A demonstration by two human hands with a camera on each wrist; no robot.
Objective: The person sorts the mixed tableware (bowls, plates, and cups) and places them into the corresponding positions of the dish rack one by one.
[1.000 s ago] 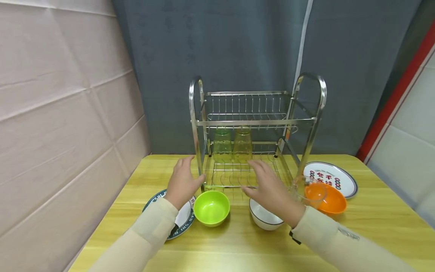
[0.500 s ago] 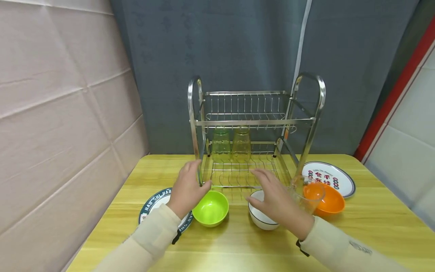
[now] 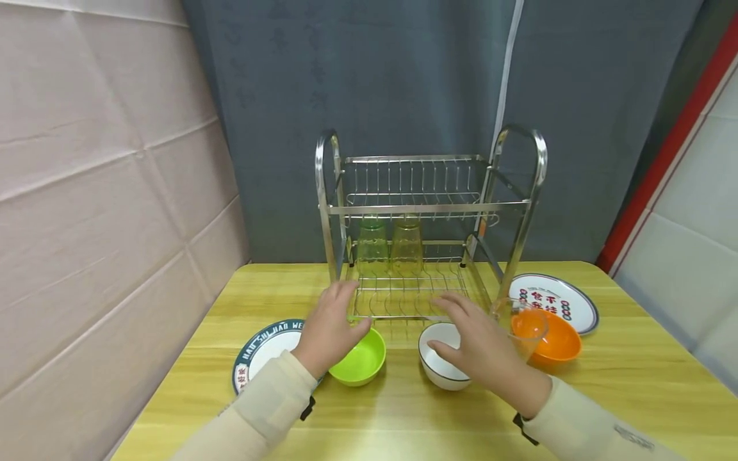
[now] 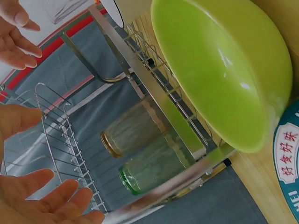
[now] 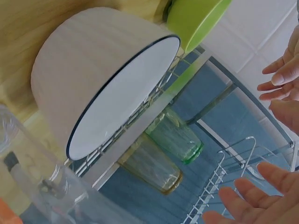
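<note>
Hands [image 3: 331, 326] [image 3: 478, 346] just above bowl [image 3: 357, 362] [image 3: 441, 362] rims, untouching.

Before me on the table [image 3: 403, 416]: rack [image 3: 426, 224] at the back, two tumblers [image 3: 392, 246] inverted on its lower tier. In front, left to right: plate [image 3: 262, 352], bowl [image 3: 360, 362], second bowl [image 3: 441, 365], glass [image 3: 521, 323], third bowl [image 3: 553, 346], second plate [image 3: 553, 301].

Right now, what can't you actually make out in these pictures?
- Left plate: lettering partly covered by the left hand, head view.
- White bowl: right rim behind the right hand.
- Clear cup: outline faint against the orange bowl.
</note>
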